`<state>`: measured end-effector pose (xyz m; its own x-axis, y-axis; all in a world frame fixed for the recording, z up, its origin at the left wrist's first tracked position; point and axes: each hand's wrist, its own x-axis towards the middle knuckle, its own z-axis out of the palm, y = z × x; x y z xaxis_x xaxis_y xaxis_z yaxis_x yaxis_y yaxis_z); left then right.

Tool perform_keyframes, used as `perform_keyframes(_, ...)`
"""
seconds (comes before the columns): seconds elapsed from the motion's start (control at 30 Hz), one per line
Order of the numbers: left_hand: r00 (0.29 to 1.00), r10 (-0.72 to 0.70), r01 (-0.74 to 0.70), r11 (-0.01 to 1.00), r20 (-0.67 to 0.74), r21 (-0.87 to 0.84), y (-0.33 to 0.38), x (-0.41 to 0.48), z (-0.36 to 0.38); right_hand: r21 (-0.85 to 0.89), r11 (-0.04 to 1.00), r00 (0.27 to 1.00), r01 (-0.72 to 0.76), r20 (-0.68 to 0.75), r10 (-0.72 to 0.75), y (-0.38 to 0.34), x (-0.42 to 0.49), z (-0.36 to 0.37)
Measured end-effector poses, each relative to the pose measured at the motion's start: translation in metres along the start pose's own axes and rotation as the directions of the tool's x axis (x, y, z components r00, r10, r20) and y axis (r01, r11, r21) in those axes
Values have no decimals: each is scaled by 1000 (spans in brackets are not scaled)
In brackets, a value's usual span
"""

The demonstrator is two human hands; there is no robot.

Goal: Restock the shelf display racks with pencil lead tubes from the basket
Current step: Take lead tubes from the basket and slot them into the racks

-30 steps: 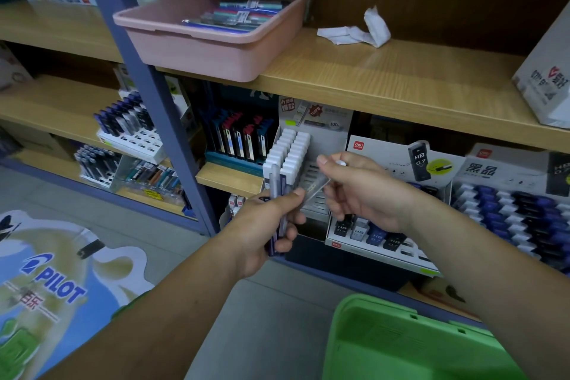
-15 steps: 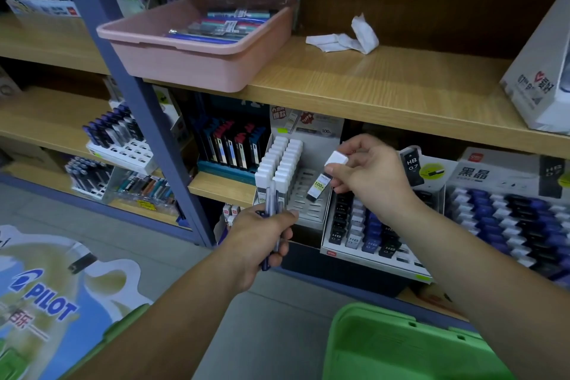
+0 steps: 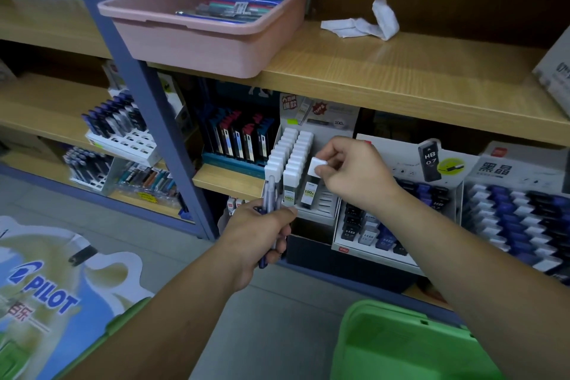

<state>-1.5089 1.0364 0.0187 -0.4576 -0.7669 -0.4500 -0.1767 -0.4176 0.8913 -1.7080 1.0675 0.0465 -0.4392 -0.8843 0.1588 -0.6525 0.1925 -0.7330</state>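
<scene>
A person's right hand (image 3: 354,176) pinches the white cap of a slim, clear plastic pencil lead tube (image 3: 309,191) with a yellow label, its lower end at an empty slot of the white slotted plastic display rack (image 3: 328,203) on the lower shelf. The left hand (image 3: 259,231) is curled round a spare bunch of slim bluish tubes (image 3: 271,194), just in front of the rack's two filled rows of white-capped tubes (image 3: 293,151). A green plastic basket (image 3: 401,345) sits below. Likely risks: a tilted tube jams on the slot edge or nudges the neighbouring row; the cap-only pinch pulls the cap off; the bunch slips from the left hand
</scene>
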Motion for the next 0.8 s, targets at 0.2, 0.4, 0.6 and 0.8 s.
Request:
perform_keyframes(0.2, 1000, 7, -7, 1000, 7, 3, 1, -5, -1, 37, 999, 999, 37, -39, -35, 2, -4, 0)
perform_keyframes(0.4, 1000, 10, -10, 1000, -3, -11, 0, -4, 0, 39, 999, 978, 33, -205, -24, 8, 13, 1)
perform_keyframes(0.6, 1000, 6, -6, 1000, 13, -25, 0, -1, 7, 3, 998, 966, -62, -250, 61, 15, 34, 10)
perform_keyframes(0.8, 1000, 10, -10, 999, 1, -30, -2, 3, 4, 95, 988, 967, -120, -212, 138, 23, 38, 12)
